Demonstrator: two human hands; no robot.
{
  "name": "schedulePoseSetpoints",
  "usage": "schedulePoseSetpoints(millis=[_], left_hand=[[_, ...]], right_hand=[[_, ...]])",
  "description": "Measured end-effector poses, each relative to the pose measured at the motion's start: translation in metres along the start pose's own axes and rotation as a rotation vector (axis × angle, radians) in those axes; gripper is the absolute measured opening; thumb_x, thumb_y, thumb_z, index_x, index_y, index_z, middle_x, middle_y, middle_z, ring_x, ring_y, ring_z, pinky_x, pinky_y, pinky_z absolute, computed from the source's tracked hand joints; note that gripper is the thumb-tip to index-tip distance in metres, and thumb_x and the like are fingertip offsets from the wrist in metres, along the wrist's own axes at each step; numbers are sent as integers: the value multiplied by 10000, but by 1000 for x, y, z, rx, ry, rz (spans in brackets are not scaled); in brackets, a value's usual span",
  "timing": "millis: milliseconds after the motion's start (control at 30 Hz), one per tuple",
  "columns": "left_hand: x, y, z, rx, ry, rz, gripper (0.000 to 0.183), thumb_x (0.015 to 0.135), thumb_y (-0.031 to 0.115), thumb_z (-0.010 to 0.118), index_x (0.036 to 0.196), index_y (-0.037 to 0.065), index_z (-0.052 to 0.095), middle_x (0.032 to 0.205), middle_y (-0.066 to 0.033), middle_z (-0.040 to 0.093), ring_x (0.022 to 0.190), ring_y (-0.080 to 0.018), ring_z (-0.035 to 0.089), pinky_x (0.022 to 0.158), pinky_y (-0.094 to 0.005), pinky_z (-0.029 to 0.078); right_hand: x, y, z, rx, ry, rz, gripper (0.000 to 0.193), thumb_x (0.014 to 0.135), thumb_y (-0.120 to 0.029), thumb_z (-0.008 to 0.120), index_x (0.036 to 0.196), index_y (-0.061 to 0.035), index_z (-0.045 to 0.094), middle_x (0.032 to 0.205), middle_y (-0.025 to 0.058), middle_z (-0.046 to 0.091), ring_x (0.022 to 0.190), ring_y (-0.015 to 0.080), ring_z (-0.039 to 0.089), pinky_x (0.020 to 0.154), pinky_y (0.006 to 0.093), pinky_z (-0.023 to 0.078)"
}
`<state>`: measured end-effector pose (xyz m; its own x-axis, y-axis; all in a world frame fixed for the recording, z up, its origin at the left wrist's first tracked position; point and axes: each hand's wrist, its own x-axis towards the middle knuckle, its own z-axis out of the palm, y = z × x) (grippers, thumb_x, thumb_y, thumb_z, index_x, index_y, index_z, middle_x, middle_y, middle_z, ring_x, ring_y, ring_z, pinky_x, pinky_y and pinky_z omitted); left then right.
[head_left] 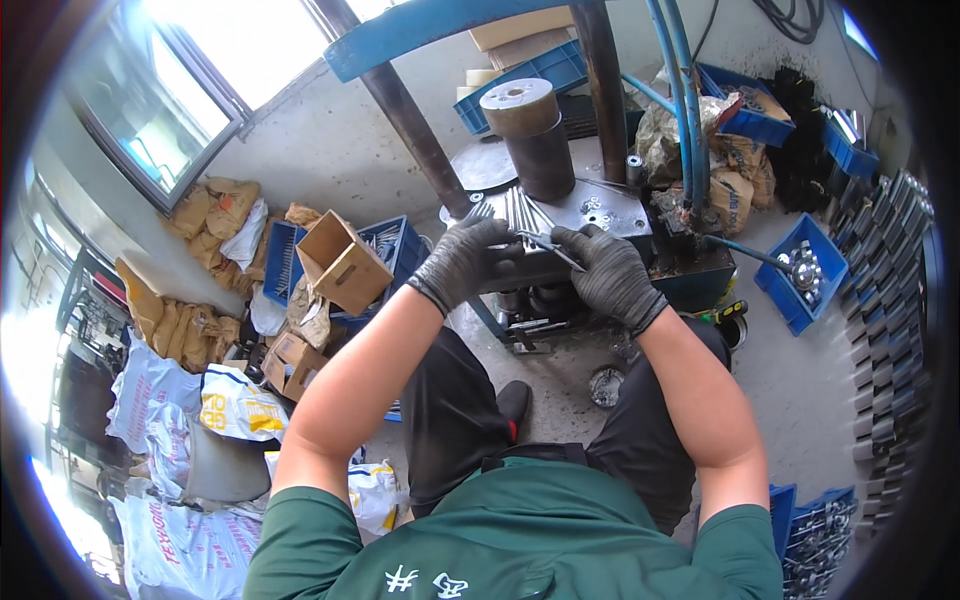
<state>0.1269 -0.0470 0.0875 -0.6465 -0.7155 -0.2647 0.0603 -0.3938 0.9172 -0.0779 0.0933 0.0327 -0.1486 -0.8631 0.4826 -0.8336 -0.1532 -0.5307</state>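
Observation:
My two hands wear dark grey gloves and meet in front of a press. My right hand [608,276] is closed on a thin metal rod [556,250], which slants between the hands. Closed fingers also show on my left hand [464,262], close to the rod's left end. Short silvery rod ends [482,211] stick out above that hand; how many it grips is hidden. Just beyond the hands, several loose metal rods [522,210] lie side by side on the press's steel plate [625,212]. A thick dark cylinder [545,165] with a lighter top stands behind them.
Dark posts [415,125] and a blue crossbeam [450,32] frame the press. Blue hoses [684,100] run down its right side. At left are an open cardboard box [345,265] and white sacks [190,545]. A blue bin [800,275] of metal parts stands right. Stacked metal pieces [890,330] line the far right.

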Motion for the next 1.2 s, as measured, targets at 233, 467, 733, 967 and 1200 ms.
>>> schedulePoseSetpoints(millis=[233,467,733,967,1200], left_hand=[[90,42,-73,262,344,309,193,1003,161,684,1087,-5,630,953,-122,732,844,-253,749,742,-378,651],[184,-16,-138,642,453,348,191,971,174,722,1038,-4,709,809,-99,713,703,-182,676,617,-333,551],[174,-54,-85,1381,339,276,419,924,275,755,1255,28,682,1056,-207,760,1029,-342,731,940,-422,559],[179,-49,-103,1514,307,348,343,945,207,707,1252,54,698,959,-206,762,903,-353,743,863,-439,572],[184,-35,-87,1560,266,281,379,877,153,671,1233,25,650,1090,-265,724,1050,-418,703,956,-469,557]], right_hand=[[-1,37,-18,212,154,135,503,836,-142,665,1332,-64,696,1152,237,736,1031,359,739,928,422,570],[66,37,-50,445,84,274,578,834,-83,707,1404,-18,640,1086,151,769,933,159,705,896,303,552],[70,83,-32,561,91,358,597,822,3,718,1413,-1,633,1018,59,732,929,124,669,878,275,548],[70,90,-29,618,25,360,602,807,13,714,1403,5,634,1058,63,701,961,131,651,895,295,540],[75,88,-33,572,3,396,590,822,-19,705,1408,-20,645,991,32,665,913,113,622,847,276,523]])
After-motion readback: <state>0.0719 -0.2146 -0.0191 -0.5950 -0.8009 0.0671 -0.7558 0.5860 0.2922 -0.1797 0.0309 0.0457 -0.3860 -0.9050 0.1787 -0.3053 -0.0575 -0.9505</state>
